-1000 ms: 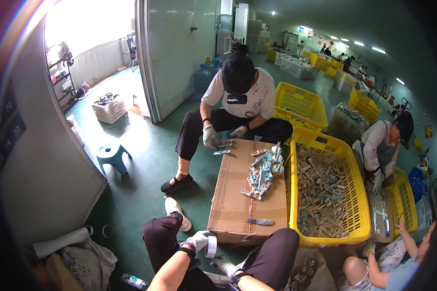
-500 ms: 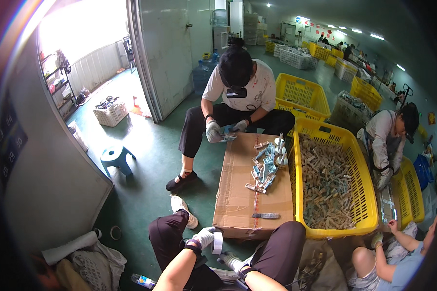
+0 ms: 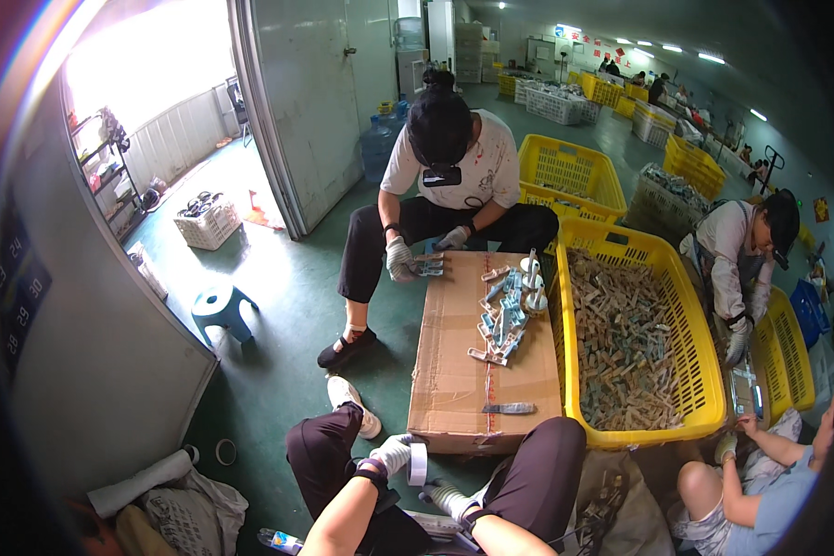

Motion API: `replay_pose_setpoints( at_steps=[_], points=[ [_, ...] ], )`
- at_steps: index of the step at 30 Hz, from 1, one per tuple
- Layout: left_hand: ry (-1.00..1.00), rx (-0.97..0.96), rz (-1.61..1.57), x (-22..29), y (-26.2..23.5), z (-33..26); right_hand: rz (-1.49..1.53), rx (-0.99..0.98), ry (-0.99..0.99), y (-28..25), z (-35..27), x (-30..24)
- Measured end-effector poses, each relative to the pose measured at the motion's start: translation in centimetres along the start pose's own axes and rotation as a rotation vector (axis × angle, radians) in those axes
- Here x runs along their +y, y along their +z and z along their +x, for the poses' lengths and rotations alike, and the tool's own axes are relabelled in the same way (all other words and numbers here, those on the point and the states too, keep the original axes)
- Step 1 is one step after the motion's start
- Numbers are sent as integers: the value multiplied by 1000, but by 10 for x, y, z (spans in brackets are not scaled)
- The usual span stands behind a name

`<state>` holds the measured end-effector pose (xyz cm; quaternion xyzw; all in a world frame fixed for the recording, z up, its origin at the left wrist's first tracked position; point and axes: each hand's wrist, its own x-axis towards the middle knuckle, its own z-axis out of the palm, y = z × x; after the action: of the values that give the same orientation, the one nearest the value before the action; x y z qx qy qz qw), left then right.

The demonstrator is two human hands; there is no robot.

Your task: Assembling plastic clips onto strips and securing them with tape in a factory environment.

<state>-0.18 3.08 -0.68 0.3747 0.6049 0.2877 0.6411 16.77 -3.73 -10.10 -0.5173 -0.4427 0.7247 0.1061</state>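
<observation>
A brown rectangular cardboard box (image 3: 454, 375) is seen beyond the fingers of the striped-gloved left hand (image 3: 395, 452), clamped on a white ring-shaped roll (image 3: 419, 476); whether those of the gloved right hand (image 3: 450, 499), near it, are parted cannot be told.

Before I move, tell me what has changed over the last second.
At lower right, a co-worker's bare hand has moved left, away from the yellow crate. The wearer's left hand still grips the white tape roll, the right hand close by; the flat tool remains on the cardboard box.
</observation>
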Motion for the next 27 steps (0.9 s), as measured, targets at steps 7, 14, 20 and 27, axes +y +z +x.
replay_pose_setpoints(
  at_steps=[7,14,20,27],
  points=[
    [-39,7,-51,12,4,-10,-13,14,-9,-1,-2,0],
    [-21,-3,-40,9,4,-5,41,22,-5,-1,-8,-8],
    [-10,4,3,3,1,-4,110,47,16,2,-13,-13],
    [-34,1,-19,11,6,-7,12,49,-38,-2,1,6]
  ],
)
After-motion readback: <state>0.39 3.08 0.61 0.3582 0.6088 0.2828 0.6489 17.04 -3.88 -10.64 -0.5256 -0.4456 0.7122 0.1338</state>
